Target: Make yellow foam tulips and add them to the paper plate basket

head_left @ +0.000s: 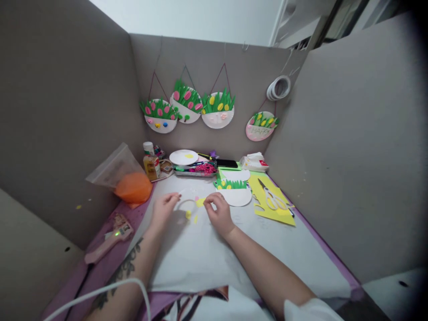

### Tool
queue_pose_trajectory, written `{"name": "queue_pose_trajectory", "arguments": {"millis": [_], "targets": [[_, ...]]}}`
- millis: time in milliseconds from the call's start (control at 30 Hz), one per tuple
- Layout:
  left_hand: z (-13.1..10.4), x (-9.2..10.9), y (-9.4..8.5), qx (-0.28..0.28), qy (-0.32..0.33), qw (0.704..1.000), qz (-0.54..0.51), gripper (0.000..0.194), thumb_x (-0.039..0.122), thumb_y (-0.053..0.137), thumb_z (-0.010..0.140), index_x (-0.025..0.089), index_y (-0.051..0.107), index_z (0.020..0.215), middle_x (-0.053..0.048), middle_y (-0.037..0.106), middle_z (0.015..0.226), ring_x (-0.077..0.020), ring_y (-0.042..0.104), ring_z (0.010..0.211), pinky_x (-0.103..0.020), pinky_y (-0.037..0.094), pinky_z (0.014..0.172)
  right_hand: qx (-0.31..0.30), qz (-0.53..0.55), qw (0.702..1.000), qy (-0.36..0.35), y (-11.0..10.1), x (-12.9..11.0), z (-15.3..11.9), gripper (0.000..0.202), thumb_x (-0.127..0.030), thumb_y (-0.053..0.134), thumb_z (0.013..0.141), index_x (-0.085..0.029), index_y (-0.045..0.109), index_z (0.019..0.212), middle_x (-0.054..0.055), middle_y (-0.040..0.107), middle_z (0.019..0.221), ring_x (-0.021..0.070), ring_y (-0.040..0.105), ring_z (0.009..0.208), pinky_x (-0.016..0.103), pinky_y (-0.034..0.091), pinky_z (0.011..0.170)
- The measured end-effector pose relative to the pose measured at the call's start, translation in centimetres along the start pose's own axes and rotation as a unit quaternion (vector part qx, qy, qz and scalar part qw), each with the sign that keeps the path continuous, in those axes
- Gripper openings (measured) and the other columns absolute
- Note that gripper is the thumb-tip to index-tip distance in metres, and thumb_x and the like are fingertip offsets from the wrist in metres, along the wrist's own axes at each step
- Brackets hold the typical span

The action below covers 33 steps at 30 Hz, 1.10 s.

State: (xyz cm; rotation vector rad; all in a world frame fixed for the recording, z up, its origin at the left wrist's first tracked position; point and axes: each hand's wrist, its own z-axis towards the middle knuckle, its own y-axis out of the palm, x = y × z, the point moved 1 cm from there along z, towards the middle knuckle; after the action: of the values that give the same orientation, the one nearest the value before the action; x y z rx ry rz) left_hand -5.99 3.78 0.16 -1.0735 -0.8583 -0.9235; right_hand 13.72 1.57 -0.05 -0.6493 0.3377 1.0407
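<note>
Over the white-covered table, my left hand (pixel 165 206) is closed in a pinch, and what its fingertips hold, if anything, is too small to make out. Across from it my right hand (pixel 219 214) is also pinched, beside a yellow paper piece (pixel 200 202); whether it holds anything is unclear. Between the hands lies a pale ring (pixel 187 201), perhaps a tape roll. Small yellow cut-outs (pixel 188 215) and a pink one (pixel 196 199) are near it. Just beyond my right hand is a white paper plate basket (pixel 234 197) with green paper grass and yellow pieces.
White-handled scissors (pixel 274 200) lie on yellow paper (pixel 272 213) at right. A pink glue gun (pixel 110 243) and a bag of orange material (pixel 132 187) are left. Behind stand a supply tray (pixel 195 173), a phone (pixel 227 163) and tissues (pixel 254 162). Plate crafts (pixel 218 117) hang above.
</note>
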Motion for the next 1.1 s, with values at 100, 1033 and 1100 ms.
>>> {"name": "queue_pose_trajectory", "arguments": {"millis": [100,1033,1100], "targets": [[1.6,-1.9,-1.7,0.019,0.037,0.99,0.132,0.032,0.038,0.051,0.076,0.014,0.069,0.088,-0.009,0.07,0.091,-0.0232,0.062,0.088,-0.031,0.045,0.079,-0.033,0.013,0.998,0.052,0.0,1.1,-0.3,0.008,-0.015,0.051,0.08,-0.02,0.056,0.078,0.003,0.06,0.078,0.0169,0.055,0.081,0.033,0.043,0.077],[0.5,-0.4,-0.3,-0.188,0.158,0.965,0.092,0.014,0.027,0.059,0.074,0.018,0.069,0.076,-0.004,0.064,0.074,-0.0145,0.056,0.071,-0.024,0.042,0.061,-0.277,0.122,0.937,0.175,2.4,1.3,-1.6,0.031,-0.01,0.05,0.074,-0.02,0.045,0.102,0.003,0.062,0.094,0.0154,0.056,0.09,0.032,0.042,0.08],[0.1,0.4,-0.3,-0.167,0.194,0.965,0.05,0.013,0.027,0.06,0.075,0.018,0.07,0.077,-0.004,0.063,0.074,-0.0138,0.056,0.07,-0.023,0.043,0.061,-0.222,0.218,0.917,0.251,2.3,1.1,-1.2,0.022,-0.02,0.051,0.077,-0.021,0.045,0.098,0.001,0.061,0.087,0.0138,0.058,0.082,0.028,0.044,0.071]]}}
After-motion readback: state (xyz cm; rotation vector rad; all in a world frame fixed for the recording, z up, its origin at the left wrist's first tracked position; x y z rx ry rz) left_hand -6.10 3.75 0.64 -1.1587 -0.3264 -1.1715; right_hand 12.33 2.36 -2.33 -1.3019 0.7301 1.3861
